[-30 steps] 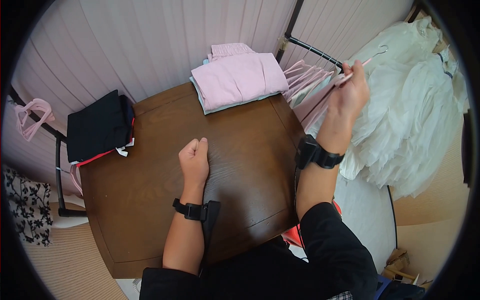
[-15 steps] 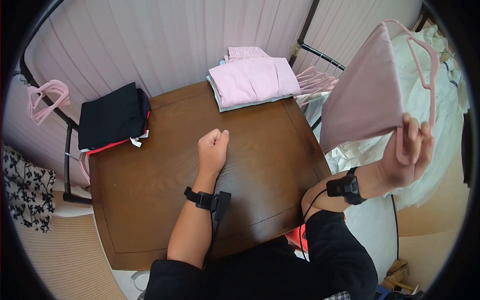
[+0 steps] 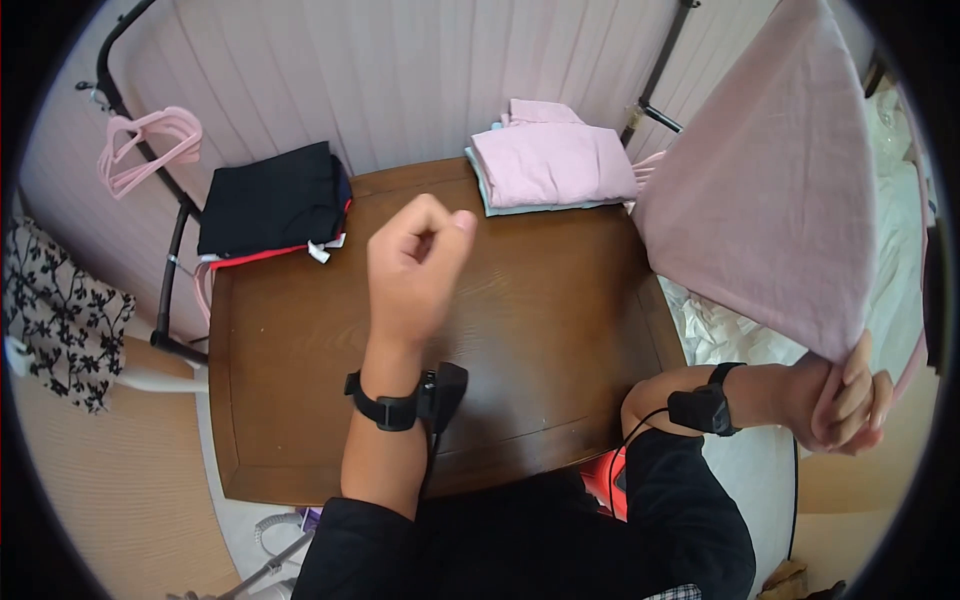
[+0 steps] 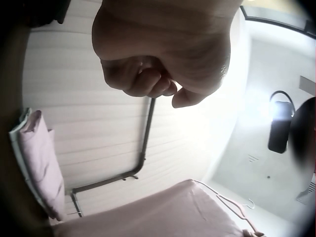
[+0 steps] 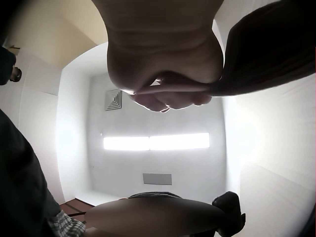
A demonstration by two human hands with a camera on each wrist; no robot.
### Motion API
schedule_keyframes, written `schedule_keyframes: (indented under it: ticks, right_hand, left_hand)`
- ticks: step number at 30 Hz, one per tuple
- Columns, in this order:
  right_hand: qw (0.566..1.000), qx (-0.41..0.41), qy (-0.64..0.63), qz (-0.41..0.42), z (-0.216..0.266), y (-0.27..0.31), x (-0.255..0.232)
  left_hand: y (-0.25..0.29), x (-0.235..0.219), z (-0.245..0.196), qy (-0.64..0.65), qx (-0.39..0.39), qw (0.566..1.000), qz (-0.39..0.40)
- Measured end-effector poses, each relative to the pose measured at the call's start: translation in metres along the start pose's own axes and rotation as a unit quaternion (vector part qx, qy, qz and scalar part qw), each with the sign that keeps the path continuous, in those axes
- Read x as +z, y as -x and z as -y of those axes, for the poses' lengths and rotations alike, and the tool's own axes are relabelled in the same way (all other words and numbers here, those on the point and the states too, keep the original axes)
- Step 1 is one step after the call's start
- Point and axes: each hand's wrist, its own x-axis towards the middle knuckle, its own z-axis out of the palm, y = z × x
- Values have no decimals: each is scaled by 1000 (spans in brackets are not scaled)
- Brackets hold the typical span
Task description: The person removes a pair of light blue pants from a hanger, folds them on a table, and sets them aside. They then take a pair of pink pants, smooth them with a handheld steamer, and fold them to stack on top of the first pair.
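Note:
My right hand [image 3: 845,405] grips a pink clothes hanger [image 3: 912,365] near its end, out past the right side of the table. A dusty pink garment [image 3: 775,190] hangs from the hanger, stretched into a wide triangle above the hand. The left wrist view also catches the garment [image 4: 153,215] and the hanger's hook end at the lower right. Over the middle of the table I hold up my left hand [image 3: 415,265], its fingers curled in toward the palm and nothing between them.
A brown wooden table [image 3: 330,400] lies in front of me. Folded pink clothes [image 3: 560,165] sit at its back right, a folded black stack [image 3: 270,200] at its back left. Pink hangers [image 3: 150,150] hang on a dark rack at left; white dresses stand behind the garment.
My right hand has brought the hanger and garment off the right-hand rack, out to the right and nearer to me. My left hand has risen from the table, still curled.

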Motion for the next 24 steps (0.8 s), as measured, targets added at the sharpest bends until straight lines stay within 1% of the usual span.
schedule_keyframes:
  ticks: [1, 2, 3, 4, 5, 7, 8, 10, 11, 12, 13, 14, 16, 17, 18, 20, 22, 24]
  right_hand:
    - [1000, -17, 18, 6, -1, 2, 6]
    - [1000, -6, 6, 1, 3, 0, 7]
    - [1000, 2, -19, 16, 9, -1, 5]
    - [998, 4, -49, 31, 10, 1, 3]
    - [997, -6, -75, 27, 7, 4, 5]
    - [994, -14, -109, 14, -1, -1, 8]
    - [992, -13, -122, 12, -4, -2, 9]
    - [989, -18, -143, -10, -9, 0, 11]
    - [988, -13, -151, -9, -14, 0, 16]
    - [987, 13, -158, -13, -21, 1, 24]
    - [985, 38, -166, -15, -26, 1, 31]
    - [984, 40, -171, -13, -26, 1, 35]
    - [989, 48, -119, -66, -26, 3, 40]
    - [994, 57, -67, -61, -31, 7, 50]
    - [994, 57, -70, -59, -35, 9, 52]
    - [995, 88, -53, -7, -40, 11, 58]
    - [994, 85, -75, -11, -52, 12, 72]
    - [989, 124, -81, 6, -57, 14, 78]
  left_hand:
    - [4, 3, -6, -22, 34, 999, 13]
    - [7, 8, -13, -45, 63, 996, 33]
    - [12, 14, -17, -60, 76, 994, 43]
    - [17, 20, -28, -94, 99, 988, 71]
    - [20, 25, -30, -127, 164, 975, 84]
    - [26, 37, -36, -130, 178, 968, 120]
    - [30, 46, -27, -118, 245, 955, 116]
    - [39, 57, -34, -150, 299, 936, 113]
    - [43, 61, -36, -136, 313, 933, 112]
    - [46, 64, -37, -122, 329, 930, 114]
    - [50, 67, -37, -115, 335, 927, 121]
    - [52, 70, -39, -117, 336, 927, 116]
    - [54, 74, -40, -115, 351, 921, 122]
    - [55, 75, -40, -113, 354, 920, 125]
    - [56, 77, -40, -114, 356, 919, 123]
    - [61, 78, -41, -132, 341, 920, 144]
    - [62, 77, -42, -142, 342, 918, 138]
    - [62, 77, -42, -153, 343, 917, 132]
